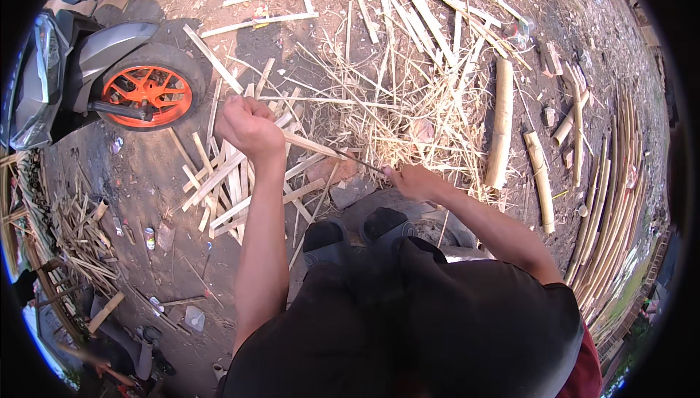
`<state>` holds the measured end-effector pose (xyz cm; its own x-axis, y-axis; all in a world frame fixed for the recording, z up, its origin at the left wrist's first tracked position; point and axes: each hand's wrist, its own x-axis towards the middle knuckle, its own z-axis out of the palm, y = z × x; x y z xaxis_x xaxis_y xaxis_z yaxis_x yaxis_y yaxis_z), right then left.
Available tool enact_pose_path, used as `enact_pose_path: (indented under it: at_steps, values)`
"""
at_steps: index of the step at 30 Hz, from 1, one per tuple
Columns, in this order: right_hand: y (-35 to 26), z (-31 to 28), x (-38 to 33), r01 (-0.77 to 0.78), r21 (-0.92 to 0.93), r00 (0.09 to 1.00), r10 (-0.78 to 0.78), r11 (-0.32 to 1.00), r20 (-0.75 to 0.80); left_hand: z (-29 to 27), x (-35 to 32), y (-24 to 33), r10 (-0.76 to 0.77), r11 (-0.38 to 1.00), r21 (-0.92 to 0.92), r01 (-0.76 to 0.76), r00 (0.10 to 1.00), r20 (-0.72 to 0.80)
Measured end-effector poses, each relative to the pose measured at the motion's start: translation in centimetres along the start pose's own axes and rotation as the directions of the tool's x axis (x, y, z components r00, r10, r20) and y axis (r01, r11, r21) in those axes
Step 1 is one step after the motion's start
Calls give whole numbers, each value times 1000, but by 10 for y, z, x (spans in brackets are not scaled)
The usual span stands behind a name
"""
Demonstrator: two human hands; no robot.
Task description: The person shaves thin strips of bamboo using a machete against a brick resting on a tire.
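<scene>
My left hand [250, 128] is closed around one end of a pale split-bamboo strip [312, 144], which points away to the right. In my right hand [414, 181] is a knife [366, 164] with a dark, narrow blade; its handle is mostly hidden by the fingers. The blade meets the strip near its far right end, between my hands. Below the left hand lies a heap of cut bamboo strips [232, 183]. Curly bamboo shavings [408, 121] cover the ground in front of the right hand.
A motorcycle wheel [149, 95] with an orange rim stands at the left. Thick bamboo sections [501, 124] lie to the right, with long bamboo poles [605, 201] beyond them. Split bamboo lengths [419, 15] lie ahead. Scrap wood [80, 241] and a can [150, 238] are at lower left.
</scene>
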<state>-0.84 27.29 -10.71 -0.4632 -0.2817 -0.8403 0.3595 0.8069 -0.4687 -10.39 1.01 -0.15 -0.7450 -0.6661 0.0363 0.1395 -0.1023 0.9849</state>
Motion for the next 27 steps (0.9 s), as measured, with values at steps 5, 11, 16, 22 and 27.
enact_pose_path:
  at_steps: [5, 11, 16, 22, 27]
  values:
    - [-21, -13, -18, -62, 285, 997, 70, 957, -18, 16, -19, -5, 33, 990, 120, -69, 960, 279]
    - [-108, -91, -53, 542, 212, 718, -318, 813, -619, 12, -2, -8, 118, 958, 244, -150, 983, 140]
    - [58, 28, 17, 92, -156, 988, -109, 983, -105, 23, 4, -12, 137, 920, 370, -128, 991, 2]
    - [19, 11, 19, 65, -251, 996, -77, 966, -37, 6, -4, -12, 57, 949, 311, -57, 998, 8]
    - [4, -12, -1, 69, -209, 997, -63, 976, 36, -8, -17, 6, -58, 998, -25, 58, 998, 3]
